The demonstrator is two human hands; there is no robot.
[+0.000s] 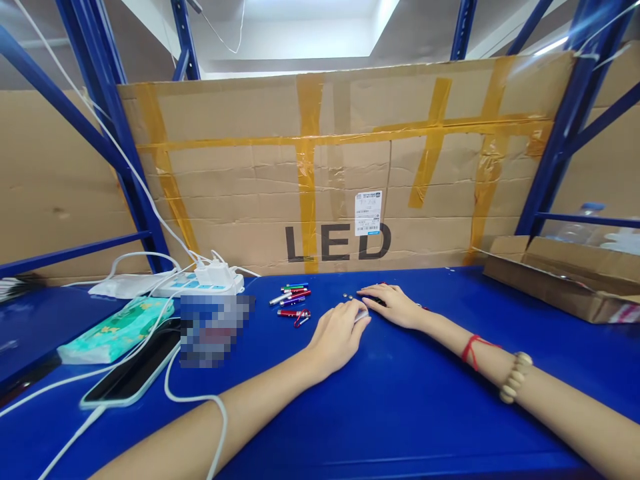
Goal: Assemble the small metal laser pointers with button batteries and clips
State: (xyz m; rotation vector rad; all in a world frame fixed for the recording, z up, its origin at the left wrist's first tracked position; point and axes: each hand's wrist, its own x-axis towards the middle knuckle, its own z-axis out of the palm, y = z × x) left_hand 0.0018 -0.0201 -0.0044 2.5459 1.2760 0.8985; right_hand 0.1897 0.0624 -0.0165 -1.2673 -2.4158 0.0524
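Note:
My left hand [336, 339] is closed near the middle of the blue tabletop, its fingers curled round a small whitish, see-through thing [361, 315], mostly hidden. Just right of it, my right hand [397, 308] reaches low over the table with fingers stretched out. Under those fingers shows a small dark thing [380, 301], too covered to name. Tiny silvery round pieces [346, 296] lie by the right fingertips. Left of both hands is a group of shiny pen-shaped tubes [293, 294] in green, red, silver and purple. A red tube [290, 313] with a red carabiner [302, 319] lies nearest.
On the left are a phone [135, 367], a green tissue pack [117, 330], a power strip [213, 279] with white cables, and a blurred-out patch. An open cardboard box [560, 280] stands at right. A tall cardboard sheet [240, 193] closes the back between blue posts.

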